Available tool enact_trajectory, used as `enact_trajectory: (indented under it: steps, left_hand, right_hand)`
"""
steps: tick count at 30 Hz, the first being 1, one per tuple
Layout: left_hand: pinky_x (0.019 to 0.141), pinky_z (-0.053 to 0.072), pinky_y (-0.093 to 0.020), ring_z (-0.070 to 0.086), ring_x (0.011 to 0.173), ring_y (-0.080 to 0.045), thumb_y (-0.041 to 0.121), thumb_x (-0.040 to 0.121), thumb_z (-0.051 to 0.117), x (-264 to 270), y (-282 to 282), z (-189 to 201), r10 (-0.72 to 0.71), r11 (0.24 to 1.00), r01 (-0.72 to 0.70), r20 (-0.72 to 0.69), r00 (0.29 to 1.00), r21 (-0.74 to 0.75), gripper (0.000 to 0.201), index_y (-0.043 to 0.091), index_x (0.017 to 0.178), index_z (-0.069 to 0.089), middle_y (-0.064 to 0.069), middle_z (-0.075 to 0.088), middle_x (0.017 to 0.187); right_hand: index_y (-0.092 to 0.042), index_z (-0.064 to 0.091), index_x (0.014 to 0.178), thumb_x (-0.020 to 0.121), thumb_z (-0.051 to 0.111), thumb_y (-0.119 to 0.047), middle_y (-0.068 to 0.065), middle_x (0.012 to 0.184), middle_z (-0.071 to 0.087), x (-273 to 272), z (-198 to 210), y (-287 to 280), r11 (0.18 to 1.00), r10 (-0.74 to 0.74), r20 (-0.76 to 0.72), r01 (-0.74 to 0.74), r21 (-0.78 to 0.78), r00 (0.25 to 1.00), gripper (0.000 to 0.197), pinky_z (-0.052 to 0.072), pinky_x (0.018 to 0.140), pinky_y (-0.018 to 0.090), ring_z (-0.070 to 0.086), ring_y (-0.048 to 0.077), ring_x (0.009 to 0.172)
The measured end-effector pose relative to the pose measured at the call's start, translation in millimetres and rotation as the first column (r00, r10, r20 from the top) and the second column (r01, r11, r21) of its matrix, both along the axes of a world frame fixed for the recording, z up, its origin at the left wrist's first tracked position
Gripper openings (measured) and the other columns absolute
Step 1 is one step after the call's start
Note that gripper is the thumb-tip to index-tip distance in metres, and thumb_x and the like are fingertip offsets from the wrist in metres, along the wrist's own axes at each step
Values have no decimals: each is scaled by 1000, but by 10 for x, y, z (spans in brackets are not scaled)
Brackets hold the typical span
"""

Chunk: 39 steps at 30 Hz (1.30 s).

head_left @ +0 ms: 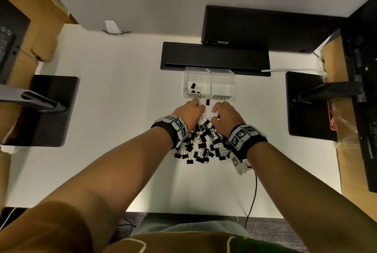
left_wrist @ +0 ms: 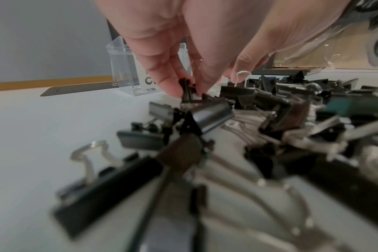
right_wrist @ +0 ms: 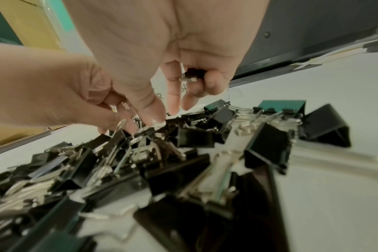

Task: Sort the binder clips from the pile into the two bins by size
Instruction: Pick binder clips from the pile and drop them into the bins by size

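Two monitor stands [head_left: 52,109] flank the pile [head_left: 201,144]; left fingers [left_wrist: 173,85] pinch a clip [left_wrist: 187,90], right fingers [right_wrist: 211,81] curl round another

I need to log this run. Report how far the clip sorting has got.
Barely started. Done: a few clips sit in the small bin; the medium bin looks empty. In hand: the left hand pinches a small clip; the right hand holds another clip. Left: nearly the whole pile.

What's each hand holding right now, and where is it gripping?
Left hand pinches a small binder clip by its black body. Right hand curls two fingers round another clip; which part is unclear.
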<state>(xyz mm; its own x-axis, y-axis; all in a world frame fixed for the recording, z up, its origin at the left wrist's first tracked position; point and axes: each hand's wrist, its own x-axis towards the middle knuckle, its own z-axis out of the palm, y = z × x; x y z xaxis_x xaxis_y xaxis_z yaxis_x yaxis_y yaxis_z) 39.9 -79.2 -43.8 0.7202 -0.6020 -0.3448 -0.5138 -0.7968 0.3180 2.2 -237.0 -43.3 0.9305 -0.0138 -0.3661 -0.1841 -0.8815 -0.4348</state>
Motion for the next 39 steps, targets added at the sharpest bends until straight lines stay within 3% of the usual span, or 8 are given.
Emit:
enact_trajectory:
  steps: [4,7,13,19,24,33,36,39]
  left_hand:
    - [57,42,-29,46,73,-23,1,86,49,-8,51,-35,120,990,-124,-58,991,-71,18,8,102,50,-7,41,99]
    - [54,38,-25,42,62,-14,0,87,47,0,89,-44,181,972,-191,-78,980,-136,26,5,111,54,-6,42,105]
    - [89,49,-34,60,97,-26,8,92,52,177,12,249,230,912,-223,-22,973,-344,21,5,109,64,-12,60,112]
    - [94,51,-30,64,102,-22,12,93,54,620,-119,442,492,769,-493,-116,863,-406,20,8,105,68,-9,68,112]
    - [92,51,-32,63,102,-24,12,93,52,674,-94,439,487,787,-485,-98,868,-382,22,11,111,65,-10,64,118]
    - [80,49,-31,51,82,-15,7,88,53,236,347,402,491,784,-483,-86,867,-390,18,15,100,62,-7,56,104]
    - [80,49,-30,54,83,-16,9,88,53,-7,535,352,437,829,-462,-148,887,-316,16,15,100,62,-6,56,103]
    - [80,48,-31,57,89,-21,13,89,53,-230,708,268,364,892,-399,-188,912,-211,15,15,101,62,-6,56,103]
  right_hand:
    - [-14,58,112,88,53,-14,6,112,49,-26,-14,10,999,24,-46,-25,-30,999,24,48,87,38,52,23,102]
    - [-11,58,105,88,53,-13,7,110,48,-6,2,38,999,-4,-55,2,-39,998,19,48,85,38,51,24,99]
    - [-9,57,93,86,50,-4,6,97,51,-2,77,76,999,3,-47,-1,40,999,11,44,77,31,51,21,88]
    - [-6,71,90,88,56,-14,-1,90,65,168,330,34,934,-234,36,214,287,972,17,44,76,23,56,11,81]
    - [-11,71,93,91,54,-18,-5,76,62,493,546,37,890,-275,15,249,382,961,18,42,58,19,51,5,59]
    - [-17,66,110,91,48,-8,1,103,62,811,588,437,975,-120,86,101,198,989,28,43,71,24,58,18,89]
    - [-18,62,118,90,45,-8,6,123,61,731,579,478,975,-83,90,63,213,992,34,42,84,23,57,22,113]
    - [-17,63,115,91,46,-8,6,125,60,487,589,511,974,-42,153,6,225,987,31,42,96,27,56,21,114]
